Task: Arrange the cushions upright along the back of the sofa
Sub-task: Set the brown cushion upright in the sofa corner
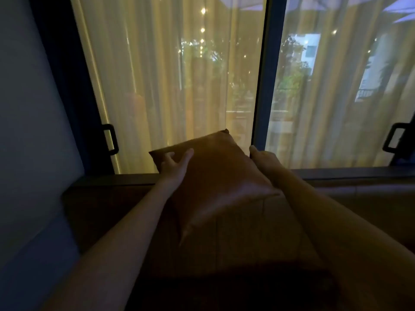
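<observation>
A brown cushion [215, 176] stands tilted against the back of a dark brown sofa [359, 198], its top corner rising above the sofa back in front of the window. My left hand [175, 162] grips the cushion's upper left edge, thumb on the front face. On the right side, my right hand [262, 158] holds the cushion's upper right edge, with the fingers hidden behind it. Both forearms reach forward over the sofa seat. The room is dim, so the cushion's lower edge blends into the seat.
Behind the sofa is a large window with a dark frame post [262, 86] and sheer yellowish curtains. Black handles sit at the left [111, 139] and right [395, 138]. A pale wall [27, 108] closes off the left side.
</observation>
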Tool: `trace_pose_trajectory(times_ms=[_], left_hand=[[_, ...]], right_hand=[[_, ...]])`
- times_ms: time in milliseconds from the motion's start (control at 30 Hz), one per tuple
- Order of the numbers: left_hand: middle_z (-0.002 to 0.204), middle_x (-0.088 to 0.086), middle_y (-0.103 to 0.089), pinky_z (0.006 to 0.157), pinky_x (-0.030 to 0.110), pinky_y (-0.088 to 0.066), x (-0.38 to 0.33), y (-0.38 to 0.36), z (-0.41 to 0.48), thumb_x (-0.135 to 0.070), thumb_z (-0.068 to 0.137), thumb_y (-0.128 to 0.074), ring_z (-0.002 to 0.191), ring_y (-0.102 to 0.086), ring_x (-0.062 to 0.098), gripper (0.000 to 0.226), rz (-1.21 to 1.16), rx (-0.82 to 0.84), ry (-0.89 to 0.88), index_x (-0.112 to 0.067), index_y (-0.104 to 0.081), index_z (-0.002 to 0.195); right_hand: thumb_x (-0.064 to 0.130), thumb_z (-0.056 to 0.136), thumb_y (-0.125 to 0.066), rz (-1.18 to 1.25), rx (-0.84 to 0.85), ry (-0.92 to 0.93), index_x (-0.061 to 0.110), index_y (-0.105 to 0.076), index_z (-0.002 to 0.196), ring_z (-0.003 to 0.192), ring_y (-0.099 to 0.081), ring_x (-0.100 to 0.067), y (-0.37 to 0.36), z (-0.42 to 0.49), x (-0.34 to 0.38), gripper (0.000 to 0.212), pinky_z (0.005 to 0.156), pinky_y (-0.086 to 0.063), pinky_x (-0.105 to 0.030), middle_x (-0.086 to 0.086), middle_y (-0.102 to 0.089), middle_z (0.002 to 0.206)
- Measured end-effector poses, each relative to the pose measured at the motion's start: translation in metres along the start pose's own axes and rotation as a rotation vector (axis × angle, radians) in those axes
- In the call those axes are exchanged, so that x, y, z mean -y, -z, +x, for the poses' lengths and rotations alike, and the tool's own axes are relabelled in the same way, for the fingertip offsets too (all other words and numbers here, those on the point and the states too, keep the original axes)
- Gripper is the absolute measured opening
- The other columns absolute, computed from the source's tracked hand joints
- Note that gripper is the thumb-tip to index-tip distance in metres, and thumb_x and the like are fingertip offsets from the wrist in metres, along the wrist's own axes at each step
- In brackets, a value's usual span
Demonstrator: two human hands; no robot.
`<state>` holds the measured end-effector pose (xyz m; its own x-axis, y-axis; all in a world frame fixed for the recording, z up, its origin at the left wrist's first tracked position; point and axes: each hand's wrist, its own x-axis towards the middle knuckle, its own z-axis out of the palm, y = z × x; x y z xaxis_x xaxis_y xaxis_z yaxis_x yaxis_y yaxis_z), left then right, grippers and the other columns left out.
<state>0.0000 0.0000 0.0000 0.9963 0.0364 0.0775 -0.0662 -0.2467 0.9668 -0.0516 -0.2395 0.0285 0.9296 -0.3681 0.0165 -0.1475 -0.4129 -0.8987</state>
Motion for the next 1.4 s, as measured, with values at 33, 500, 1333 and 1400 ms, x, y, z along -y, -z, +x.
trace_pose_trajectory(times_ms=[33,500,1333,1400], left_hand=[[0.149,0.015,-0.033,0.095,0.046,-0.041,0.003,-0.002,0.001,-0.073,0.074,-0.054,0.129,-0.042,0.036,0.095,0.020,-0.002,0.021,-0.021,-0.022,0.147],[0.161,0.011,0.006,0.111,0.060,-0.026,0.074,-0.036,0.034,-0.056,0.055,-0.083,0.146,-0.009,0.041,0.133,0.238,0.067,0.179,-0.046,0.013,0.148],[0.157,0.005,-0.024,0.112,0.053,-0.029,0.111,-0.051,0.052,-0.050,0.048,-0.089,0.142,-0.028,0.031,0.142,0.084,-0.188,0.141,-0.030,0.004,0.154],[0.157,0.005,-0.024,0.111,0.052,-0.030,0.112,-0.050,0.042,-0.049,0.049,-0.089,0.142,-0.028,0.031,0.141,0.084,-0.198,0.135,-0.030,0.003,0.154]], right_hand=[[0.047,0.100,-0.037,0.007,0.023,-0.003,-0.003,-0.054,0.128,0.091,-0.056,-0.023,-0.003,0.001,-0.004,0.059,0.078,-0.043,-0.031,-0.020,-0.061,0.119],[0.090,0.052,-0.057,-0.050,0.132,-0.052,0.034,-0.020,0.151,0.135,-0.042,-0.034,-0.040,0.091,-0.096,0.119,0.107,-0.039,-0.057,-0.009,-0.037,0.152],[0.075,0.021,-0.080,-0.107,0.161,-0.155,0.019,-0.030,0.149,0.129,-0.049,-0.033,-0.021,0.133,-0.103,0.148,0.105,-0.044,-0.054,-0.011,-0.046,0.146],[0.074,0.028,-0.081,-0.103,0.151,-0.161,0.019,-0.032,0.149,0.128,-0.050,-0.033,-0.020,0.124,-0.107,0.142,0.105,-0.045,-0.053,-0.010,-0.046,0.145]])
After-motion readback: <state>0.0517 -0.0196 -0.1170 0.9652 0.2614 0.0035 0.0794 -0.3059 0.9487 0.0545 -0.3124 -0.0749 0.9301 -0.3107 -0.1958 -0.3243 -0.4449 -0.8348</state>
